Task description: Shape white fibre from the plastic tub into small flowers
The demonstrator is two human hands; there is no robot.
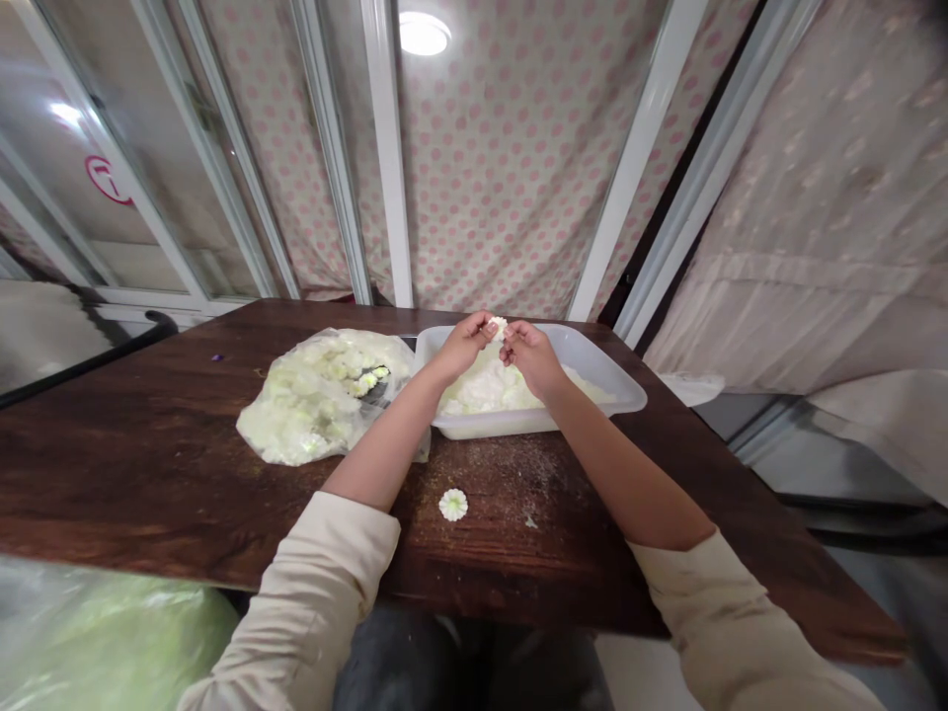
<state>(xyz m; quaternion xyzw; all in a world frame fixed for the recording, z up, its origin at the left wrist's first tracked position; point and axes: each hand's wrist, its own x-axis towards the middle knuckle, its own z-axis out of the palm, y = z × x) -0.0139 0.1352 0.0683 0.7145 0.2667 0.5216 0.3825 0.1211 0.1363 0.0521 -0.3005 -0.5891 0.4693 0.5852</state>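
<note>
Between my two hands, above the far part of a white plastic tub, is a small white artificial flower head (499, 327). My left hand (468, 343) pinches it from the left, and my right hand (530, 353) has its fingers closed on the right side of it. Beneath them the tub (629, 393) holds a heap of white, pale-green-tinged pieces (485, 387). Another flower head (453, 505), white with a pale green centre, lies on the table between my forearms. To the left sits a clear plastic bag (285, 420) full of similar pale flowers, several showing at its opening.
The dark wooden table (148, 474) is sprinkled with pale crumbs near the tub. A clear bag with green contents (118, 642) is below the table's front edge at left. Behind stand white-framed glass panels with a dotted curtain (504, 197). A black rail (89, 360) runs along the left.
</note>
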